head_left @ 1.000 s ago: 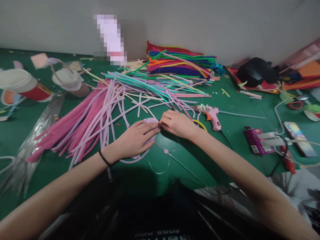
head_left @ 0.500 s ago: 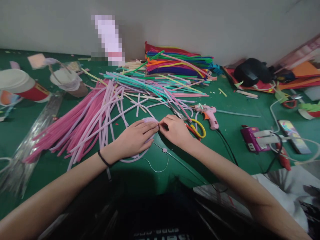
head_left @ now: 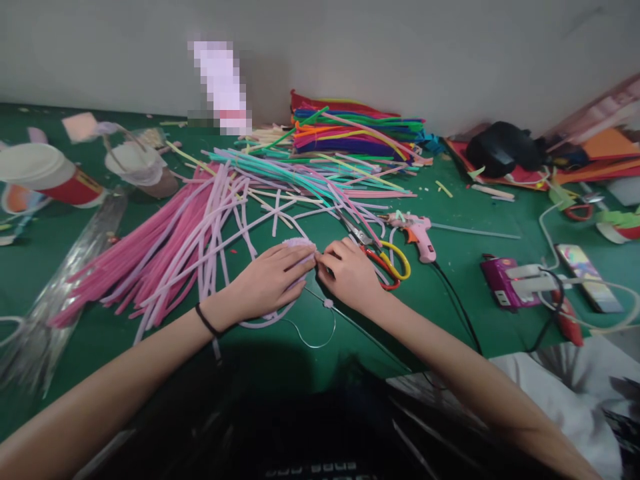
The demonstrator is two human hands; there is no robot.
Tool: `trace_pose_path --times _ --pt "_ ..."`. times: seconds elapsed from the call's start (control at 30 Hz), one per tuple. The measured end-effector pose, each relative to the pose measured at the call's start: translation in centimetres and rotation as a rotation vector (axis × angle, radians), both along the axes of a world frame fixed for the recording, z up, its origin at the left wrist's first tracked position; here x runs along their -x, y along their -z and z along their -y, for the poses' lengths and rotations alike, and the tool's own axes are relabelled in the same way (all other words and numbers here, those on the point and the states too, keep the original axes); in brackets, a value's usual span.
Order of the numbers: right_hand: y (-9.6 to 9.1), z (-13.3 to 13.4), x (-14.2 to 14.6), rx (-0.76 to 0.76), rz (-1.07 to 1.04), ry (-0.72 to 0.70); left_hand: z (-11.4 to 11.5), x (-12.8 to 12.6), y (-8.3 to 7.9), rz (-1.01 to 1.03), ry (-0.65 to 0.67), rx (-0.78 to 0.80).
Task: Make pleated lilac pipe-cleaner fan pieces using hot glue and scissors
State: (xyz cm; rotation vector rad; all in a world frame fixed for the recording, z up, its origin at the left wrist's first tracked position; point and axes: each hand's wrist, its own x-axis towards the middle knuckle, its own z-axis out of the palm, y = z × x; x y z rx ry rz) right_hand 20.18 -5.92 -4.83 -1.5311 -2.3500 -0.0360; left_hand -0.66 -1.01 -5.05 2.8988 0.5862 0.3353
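My left hand (head_left: 267, 280) lies over a fuzzy lilac pipe-cleaner piece (head_left: 296, 242), fingers together on top and thumb along its near side. Most of that piece is hidden under the fingers. Thumb and index finger of my right hand (head_left: 345, 270) are pinched at the piece's right edge, by the left fingertips; what sits in the pinch is too small to make out. Just below the hands a thin wire stem with a small lilac bead-like bit (head_left: 328, 303) lies on the green table (head_left: 280, 360). Scissors (head_left: 395, 260) with yellow and red handles rest beside my right hand.
Pink and lilac pipe cleaners (head_left: 170, 247) spread to the left, with a multicoloured bundle (head_left: 360, 133) at the back. A pink glue gun (head_left: 423, 237) lies right of the scissors. Further right are a purple power adapter (head_left: 507, 283) and a phone (head_left: 590, 277). Lidded cups (head_left: 50, 173) stand left.
My right hand has shifted slightly and its fingers have curled a little differently at the edge of the lilac piece. The left hand keeps its place; the view has tilted slightly.
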Motion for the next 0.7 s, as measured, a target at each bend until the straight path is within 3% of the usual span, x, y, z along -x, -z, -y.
trace_pose_path --times 0.23,0.33,0.43,0.53,0.63,0.7 --pt "-0.1 0.1 0.5 0.024 0.037 0.001 -0.3 0.0 0.2 0.054 0.020 0.034" --pt "-0.6 -0.7 -0.1 0.102 -0.154 0.031 -0.2 0.1 0.2 0.065 0.013 0.046" --pt "-1.5 -1.6 -1.2 0.212 -0.418 0.185 0.1 0.3 0.0 0.096 0.003 0.056" --pt "-2.3 -2.3 -1.9 0.359 -0.503 0.255 0.1 0.6 -0.5 0.200 -0.107 0.110" --pt "-2.7 -2.7 -2.0 0.567 -0.495 0.160 -0.7 1.0 -1.0 0.275 -0.282 0.211" --pt "-2.7 -2.8 -1.9 0.650 -0.501 0.114 -1.6 1.0 -1.2 0.252 -0.325 0.268"
